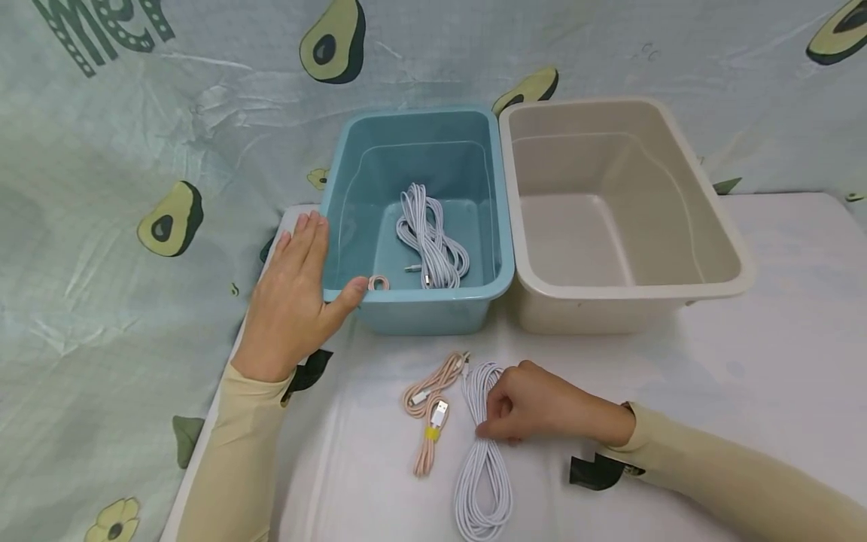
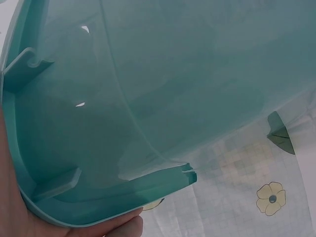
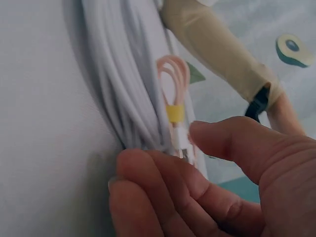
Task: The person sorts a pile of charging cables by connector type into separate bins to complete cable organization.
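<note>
My left hand (image 1: 287,301) rests on the front left corner of the blue bin (image 1: 433,295), fingers straight along its outer side and thumb at the front rim. Inside the bin lie a bundled white cable (image 1: 433,245) and a bit of pink cable (image 1: 378,282). On the table, my right hand (image 1: 535,403) grips the middle of a long coiled white cable (image 1: 482,489) with curled fingers; they hide part of its waist. Just left of it lies a pink USB cable (image 1: 425,452) with a yellow tie, alongside another folded pink cable (image 1: 443,373).
A beige bin (image 1: 630,291) stands against the blue bin's right side. Both bins are on a white-covered table (image 1: 765,391). Behind and to the left hangs a sheet (image 1: 230,98) printed with avocados.
</note>
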`<state>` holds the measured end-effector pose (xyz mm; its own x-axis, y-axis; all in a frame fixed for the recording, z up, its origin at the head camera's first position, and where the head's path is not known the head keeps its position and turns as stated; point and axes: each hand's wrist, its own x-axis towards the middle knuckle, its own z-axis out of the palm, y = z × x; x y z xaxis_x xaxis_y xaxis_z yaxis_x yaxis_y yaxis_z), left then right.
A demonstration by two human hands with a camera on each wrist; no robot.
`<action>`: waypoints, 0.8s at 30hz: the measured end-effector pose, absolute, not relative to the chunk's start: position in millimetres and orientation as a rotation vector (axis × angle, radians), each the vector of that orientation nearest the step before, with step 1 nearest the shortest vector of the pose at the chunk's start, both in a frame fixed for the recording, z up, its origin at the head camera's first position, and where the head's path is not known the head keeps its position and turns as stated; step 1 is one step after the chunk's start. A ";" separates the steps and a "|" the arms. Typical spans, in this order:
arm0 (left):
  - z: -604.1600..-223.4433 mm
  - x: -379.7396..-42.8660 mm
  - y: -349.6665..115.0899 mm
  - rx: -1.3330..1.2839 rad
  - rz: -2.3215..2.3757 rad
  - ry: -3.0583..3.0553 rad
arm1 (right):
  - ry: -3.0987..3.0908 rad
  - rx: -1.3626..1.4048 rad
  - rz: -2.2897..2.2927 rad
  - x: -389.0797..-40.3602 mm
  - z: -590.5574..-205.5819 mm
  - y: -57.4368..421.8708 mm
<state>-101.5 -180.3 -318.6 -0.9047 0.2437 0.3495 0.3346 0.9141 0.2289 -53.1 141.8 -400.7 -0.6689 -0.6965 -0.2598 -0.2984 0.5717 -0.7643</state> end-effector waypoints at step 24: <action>-319.0 -100.8 -181.5 -0.450 -0.411 -2.748 | 2.479 -0.629 -0.608 -41.4 -393.3 135.6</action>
